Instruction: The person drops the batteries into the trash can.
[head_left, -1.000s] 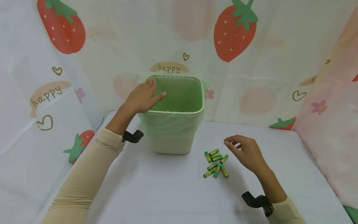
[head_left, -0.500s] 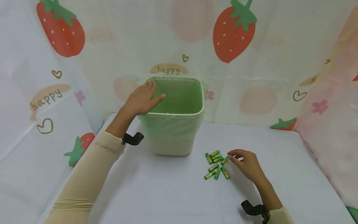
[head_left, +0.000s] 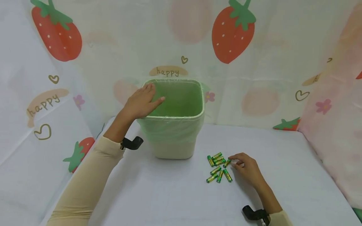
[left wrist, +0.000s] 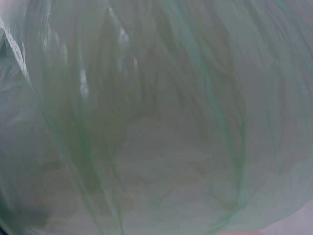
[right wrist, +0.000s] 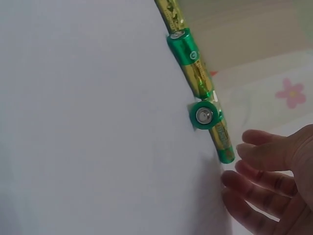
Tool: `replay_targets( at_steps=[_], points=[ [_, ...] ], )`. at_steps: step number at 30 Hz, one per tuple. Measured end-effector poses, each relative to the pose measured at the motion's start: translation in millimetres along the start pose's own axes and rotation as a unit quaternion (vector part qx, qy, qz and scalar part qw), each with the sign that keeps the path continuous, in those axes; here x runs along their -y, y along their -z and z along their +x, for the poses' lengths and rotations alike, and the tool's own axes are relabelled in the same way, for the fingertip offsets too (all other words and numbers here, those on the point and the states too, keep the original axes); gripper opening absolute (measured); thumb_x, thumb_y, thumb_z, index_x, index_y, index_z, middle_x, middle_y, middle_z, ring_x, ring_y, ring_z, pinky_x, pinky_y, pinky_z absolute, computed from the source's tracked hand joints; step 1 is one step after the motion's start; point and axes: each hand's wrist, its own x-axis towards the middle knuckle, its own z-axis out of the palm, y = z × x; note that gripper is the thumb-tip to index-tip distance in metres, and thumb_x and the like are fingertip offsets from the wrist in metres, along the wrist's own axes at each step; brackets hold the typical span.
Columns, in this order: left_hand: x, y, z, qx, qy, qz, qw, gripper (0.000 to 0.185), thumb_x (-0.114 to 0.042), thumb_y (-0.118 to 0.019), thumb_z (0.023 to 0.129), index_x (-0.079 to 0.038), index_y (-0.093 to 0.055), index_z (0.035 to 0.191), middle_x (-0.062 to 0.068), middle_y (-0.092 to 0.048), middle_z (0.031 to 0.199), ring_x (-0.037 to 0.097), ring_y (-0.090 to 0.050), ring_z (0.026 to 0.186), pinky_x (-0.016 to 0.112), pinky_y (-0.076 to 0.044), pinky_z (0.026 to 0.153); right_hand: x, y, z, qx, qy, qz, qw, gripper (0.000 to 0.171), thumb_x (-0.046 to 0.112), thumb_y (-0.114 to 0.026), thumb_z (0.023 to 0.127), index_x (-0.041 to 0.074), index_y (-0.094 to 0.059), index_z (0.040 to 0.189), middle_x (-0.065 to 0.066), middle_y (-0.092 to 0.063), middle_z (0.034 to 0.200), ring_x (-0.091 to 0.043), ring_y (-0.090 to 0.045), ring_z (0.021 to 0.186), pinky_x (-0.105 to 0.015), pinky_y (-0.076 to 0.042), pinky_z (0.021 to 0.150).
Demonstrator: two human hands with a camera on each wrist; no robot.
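Observation:
A beige bin lined with a green plastic bag (head_left: 173, 118) stands at the back of the white table. My left hand (head_left: 152, 95) rests flat on the bin's left rim, fingers straight and thumb over the opening. The left wrist view is filled by the green plastic bag (left wrist: 156, 117). Several green and gold batteries (head_left: 217, 168) lie in a loose cluster to the right of the bin. My right hand (head_left: 233, 160) is down on the table at the cluster's right edge, fingertips at the nearest battery (head_left: 226, 163). In the right wrist view its fingers (right wrist: 259, 147) are relaxed beside a battery (right wrist: 221, 139), holding nothing.
White cloth (head_left: 169, 194) covers the table. Strawberry-print sheets (head_left: 254, 78) hang close behind and on both sides. Black wrist mounts (head_left: 131, 143) sit at both cuffs.
My right hand has come down and forward from above the table to the right edge of the battery cluster. The left hand has stayed on the bin's rim.

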Motion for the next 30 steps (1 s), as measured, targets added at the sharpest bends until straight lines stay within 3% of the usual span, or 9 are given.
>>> replay_targets(
  at_steps=[7,15,30],
  points=[
    [2.3,0.1,-2.0,-0.001,0.003,-0.008,1.0000,0.084,-0.054,-0.030,0.109,0.009,-0.003,0.158,0.026,0.002,0.167,0.037,0.002,0.155,0.048,-0.002,0.126,-1.9,-3.7,4.2,0.019,0.010,-0.022,1.000,0.028,-0.004,-0.075,0.088,0.005,-0.076,0.114,-0.011,-0.067,0.112,-0.015,-0.060,0.082,-0.027,-0.050,0.066],
    [1.5,2.2,-1.5,0.002,0.005,-0.009,0.9999,0.084,-0.054,-0.028,0.109,0.009,-0.001,0.158,0.025,0.004,0.167,0.035,0.003,0.155,0.047,-0.001,0.126,-1.9,-3.8,4.1,0.025,0.014,-0.007,1.000,0.027,-0.007,-0.074,0.086,0.003,-0.076,0.111,-0.011,-0.068,0.108,-0.016,-0.058,0.081,-0.027,-0.049,0.066],
    [0.7,1.5,-0.1,0.010,0.004,-0.010,0.9999,0.085,-0.055,-0.028,0.109,0.008,0.001,0.158,0.024,0.005,0.167,0.036,0.003,0.155,0.047,-0.001,0.126,-2.6,-6.9,-0.2,0.037,-0.019,-0.004,0.999,0.022,-0.003,-0.079,0.084,0.006,-0.078,0.104,-0.007,-0.067,0.101,-0.016,-0.059,0.081,-0.029,-0.050,0.068]
  ],
)
